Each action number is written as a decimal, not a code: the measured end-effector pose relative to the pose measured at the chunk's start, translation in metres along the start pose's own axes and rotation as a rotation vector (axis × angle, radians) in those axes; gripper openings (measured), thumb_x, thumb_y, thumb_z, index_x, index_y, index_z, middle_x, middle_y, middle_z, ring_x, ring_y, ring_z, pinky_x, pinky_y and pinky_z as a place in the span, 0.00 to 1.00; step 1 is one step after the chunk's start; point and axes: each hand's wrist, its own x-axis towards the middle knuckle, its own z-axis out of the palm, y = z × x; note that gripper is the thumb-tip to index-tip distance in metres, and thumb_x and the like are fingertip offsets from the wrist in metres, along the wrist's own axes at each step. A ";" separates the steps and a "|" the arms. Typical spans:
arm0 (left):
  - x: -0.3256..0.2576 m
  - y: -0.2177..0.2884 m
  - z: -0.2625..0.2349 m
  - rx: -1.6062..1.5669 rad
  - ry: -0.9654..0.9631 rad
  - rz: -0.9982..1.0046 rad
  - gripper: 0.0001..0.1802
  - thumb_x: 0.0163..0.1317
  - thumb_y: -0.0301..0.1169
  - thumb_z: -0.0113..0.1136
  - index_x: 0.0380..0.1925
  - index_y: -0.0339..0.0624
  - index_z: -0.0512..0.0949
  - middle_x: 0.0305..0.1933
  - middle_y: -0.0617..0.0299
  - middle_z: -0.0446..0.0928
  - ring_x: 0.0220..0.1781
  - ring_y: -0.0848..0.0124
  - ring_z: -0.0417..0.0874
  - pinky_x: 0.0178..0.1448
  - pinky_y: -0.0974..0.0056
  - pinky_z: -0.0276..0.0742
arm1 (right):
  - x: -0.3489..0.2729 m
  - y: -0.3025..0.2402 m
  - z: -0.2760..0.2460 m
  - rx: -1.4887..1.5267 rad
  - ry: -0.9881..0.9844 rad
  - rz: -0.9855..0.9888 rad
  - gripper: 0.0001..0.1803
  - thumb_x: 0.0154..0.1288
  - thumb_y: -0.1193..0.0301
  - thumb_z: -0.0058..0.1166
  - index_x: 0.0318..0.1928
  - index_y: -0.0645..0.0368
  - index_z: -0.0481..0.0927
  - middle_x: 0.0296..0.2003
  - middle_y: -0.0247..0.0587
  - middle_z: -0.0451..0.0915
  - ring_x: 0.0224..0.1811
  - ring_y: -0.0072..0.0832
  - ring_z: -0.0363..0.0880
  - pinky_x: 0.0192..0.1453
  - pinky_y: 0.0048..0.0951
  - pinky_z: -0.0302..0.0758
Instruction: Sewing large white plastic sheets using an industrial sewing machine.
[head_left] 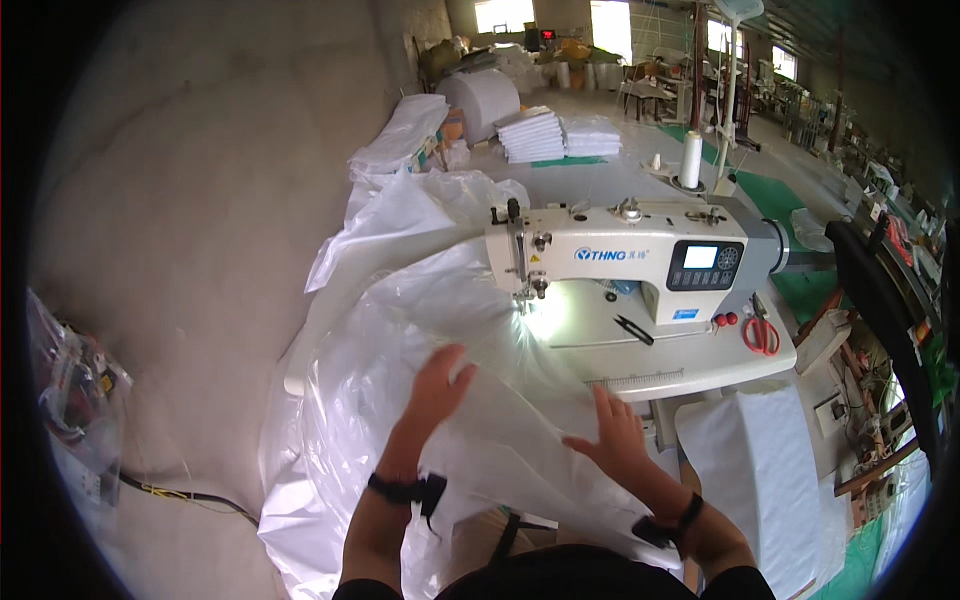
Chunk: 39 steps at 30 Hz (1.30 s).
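Head view. Nearest the lens, both forearms are coming up from the lower edge, each wearing a black wrist strap. Left hand (438, 385) is lying flat with fingers spread on the white plastic sheeting (400, 330), gripping nothing; right hand (612, 432) is likewise pressing open-palmed on the sheeting's near edge, with no fold pinched that I can see. Sheeting is spilling from the sewing table (700, 375) down over the concrete floor (200, 250) to the left, its far edge reaching under the needle area of the white sewing machine (620, 260).

I am judging the material thin, limp and slick: it is wrinkling freely and glaring under the machine lamp, so it will likely slide under flat palms and billow rather than hold shape. Light per fold, bulky overall. Best hold appears to be a pinch along the edge near each hand, keeping the span taut.

Red-handled scissors (761, 335) and a white thread cone (691, 160) are sitting beyond, well apart from both hands.
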 end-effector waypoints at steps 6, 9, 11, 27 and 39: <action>-0.164 0.108 0.032 -0.324 -0.770 -0.001 0.19 0.62 0.41 0.56 0.51 0.46 0.74 0.49 0.53 0.77 0.51 0.59 0.78 0.55 0.61 0.73 | -0.117 -0.006 0.035 0.249 -0.644 -0.326 0.33 0.57 0.53 0.56 0.60 0.54 0.67 0.47 0.52 0.74 0.50 0.48 0.73 0.54 0.47 0.70; -0.209 0.068 0.066 0.179 -0.807 0.023 0.19 0.63 0.43 0.51 0.50 0.46 0.74 0.45 0.52 0.78 0.51 0.57 0.77 0.55 0.58 0.72 | -0.124 -0.010 0.051 0.101 -0.860 -0.477 0.27 0.58 0.56 0.55 0.55 0.54 0.70 0.43 0.50 0.77 0.46 0.48 0.75 0.48 0.44 0.73; -0.236 0.025 0.071 0.197 -0.691 -0.092 0.18 0.62 0.42 0.51 0.48 0.46 0.75 0.44 0.51 0.78 0.51 0.56 0.77 0.55 0.56 0.71 | -0.116 -0.006 0.052 0.225 -0.659 -0.516 0.25 0.58 0.57 0.56 0.52 0.56 0.71 0.41 0.50 0.77 0.45 0.49 0.75 0.47 0.44 0.72; -0.257 -0.096 -0.144 1.334 0.164 -0.474 0.27 0.60 0.41 0.48 0.61 0.56 0.62 0.63 0.60 0.64 0.69 0.60 0.58 0.73 0.43 0.41 | -0.057 -0.124 0.144 1.001 -1.334 -0.071 0.33 0.66 0.61 0.49 0.68 0.48 0.53 0.49 0.45 0.76 0.43 0.33 0.80 0.43 0.33 0.78; -0.265 -0.003 -0.099 0.538 -0.864 -0.336 0.17 0.63 0.42 0.46 0.40 0.44 0.80 0.40 0.55 0.80 0.42 0.53 0.80 0.45 0.55 0.76 | -0.018 -0.102 0.153 1.370 -0.666 0.583 0.27 0.61 0.62 0.52 0.61 0.50 0.65 0.43 0.36 0.78 0.43 0.31 0.76 0.45 0.32 0.74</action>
